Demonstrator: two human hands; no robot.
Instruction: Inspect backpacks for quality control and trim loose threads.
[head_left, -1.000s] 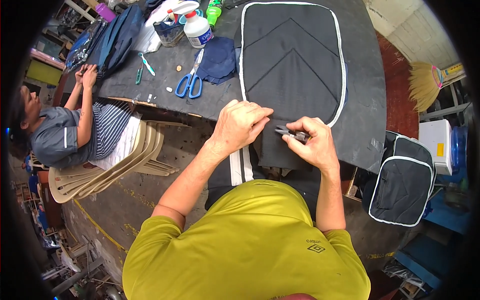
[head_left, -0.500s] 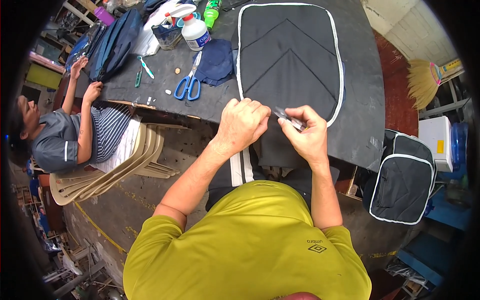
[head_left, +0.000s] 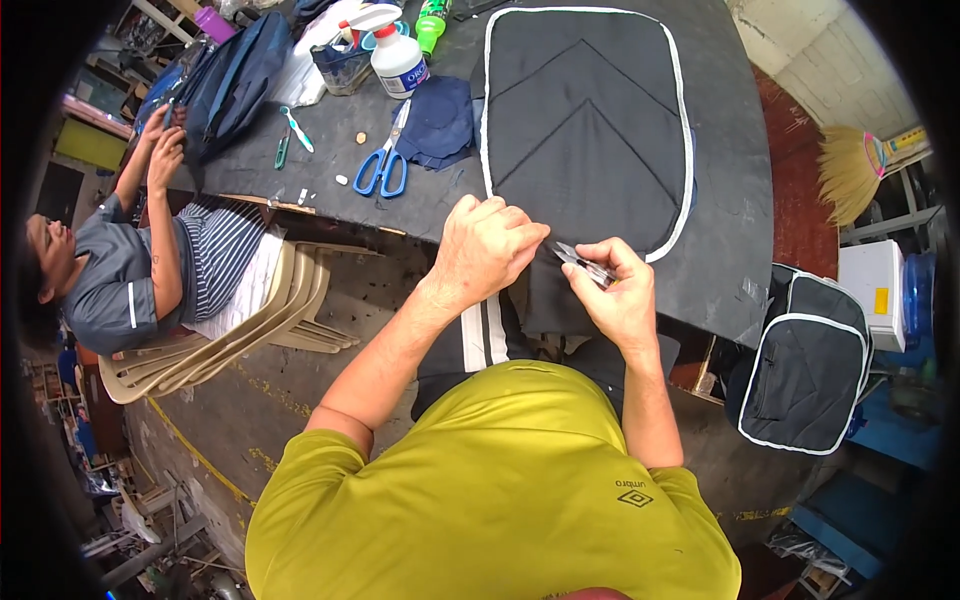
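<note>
A black fabric bag panel (head_left: 590, 140) with white piping and stitched chevron lines lies on the dark table before me. At its near edge my left hand (head_left: 488, 248) is closed in a pinch, and what sits between its fingertips is too small to make out. My right hand (head_left: 618, 296) grips small metal thread snips (head_left: 592, 268), their tips pointing toward the left fingertips. A short gap separates the two hands. Dark fabric (head_left: 560, 300) hangs below the panel between them.
Blue-handled scissors (head_left: 380, 172), dark blue fabric pieces (head_left: 437, 120), a toothbrush (head_left: 296, 130) and a white spray bottle (head_left: 397, 62) lie or stand left on the table (head_left: 725, 200). A co-worker (head_left: 125, 265) sits left on stacked chairs (head_left: 235, 335). Right, a black backpack (head_left: 808, 370) stands beside the table.
The snips have shifted slightly down and right, away from my left fingertips. The panel appears a little further right and lower. The co-worker's hands have come together.
</note>
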